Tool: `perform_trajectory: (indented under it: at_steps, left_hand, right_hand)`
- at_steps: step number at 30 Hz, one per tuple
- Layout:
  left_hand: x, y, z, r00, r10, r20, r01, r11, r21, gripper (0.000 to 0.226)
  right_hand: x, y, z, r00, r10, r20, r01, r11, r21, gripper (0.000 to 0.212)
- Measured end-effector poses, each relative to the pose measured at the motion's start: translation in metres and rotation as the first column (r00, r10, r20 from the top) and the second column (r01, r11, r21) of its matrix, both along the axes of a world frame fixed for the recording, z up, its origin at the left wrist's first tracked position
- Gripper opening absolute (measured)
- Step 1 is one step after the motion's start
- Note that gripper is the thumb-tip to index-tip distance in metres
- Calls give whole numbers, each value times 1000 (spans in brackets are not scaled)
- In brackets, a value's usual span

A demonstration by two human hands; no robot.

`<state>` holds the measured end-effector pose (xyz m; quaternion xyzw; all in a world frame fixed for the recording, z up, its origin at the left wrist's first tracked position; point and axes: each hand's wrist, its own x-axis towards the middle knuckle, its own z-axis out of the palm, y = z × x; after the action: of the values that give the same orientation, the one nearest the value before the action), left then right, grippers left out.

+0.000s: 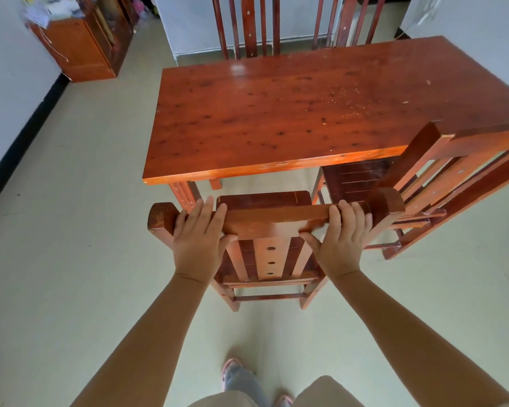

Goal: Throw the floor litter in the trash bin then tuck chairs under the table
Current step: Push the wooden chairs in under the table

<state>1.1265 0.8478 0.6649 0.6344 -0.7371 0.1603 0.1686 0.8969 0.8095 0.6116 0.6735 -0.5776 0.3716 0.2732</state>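
Both my hands grip the top rail of the near chair point(269, 218), fingers over the top, thumbs underneath: left hand point(199, 239) by the left post, right hand point(343, 240) by the right post. This chair stands at the table point(276, 113) near edge, seat front just under it, most of it out. A second chair point(441, 183) sits at the table's right near corner, angled, seat partly under. Two more chairs point(247, 24) stand at the table's far side

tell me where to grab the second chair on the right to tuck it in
Grip the top rail of the angled chair from behind its backrest, one hand near each end. That wide bar is the nearest graspable part, as on the chair held by left hand and right hand.
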Motion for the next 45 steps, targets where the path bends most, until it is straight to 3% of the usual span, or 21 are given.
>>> perform_trajectory:
  at_steps: [4,7,15,22,29,34,38,45]
  left_hand:
    - [13,-16,-7,1000,2,12,-2,1000,-16,38]
    - [5,-31,-10,1000,14,-10,-14,1000,24,54]
    - [-13,-77,-14,999,-35,-5,35,998,-46,46]
    - [25,-111,-8,997,-77,23,78,996,-41,54]
    - [29,-118,-11,996,-84,-32,82,995,-58,53]
    - [14,-123,-8,995,-81,-64,75,993,-92,43]
    - [6,-125,-8,993,-60,-104,54,997,-54,50]
    - [1,-123,-6,989,-47,-137,47,999,-6,50]
  right_hand:
    - [11,-16,-6,1000,6,-13,-6,1000,-25,55]
    - [5,-34,-6,1000,19,-25,-19,1000,-4,55]
    - [-13,-78,7,998,34,52,-41,990,136,59]
    - [21,-97,12,997,7,79,-18,990,137,57]
    - [27,-102,9,998,7,63,-14,992,127,57]
    - [17,-111,14,997,7,81,-24,977,212,61]
    - [11,-114,17,995,-12,101,-16,962,272,62]
    - [7,-116,14,984,45,170,-85,967,241,59]
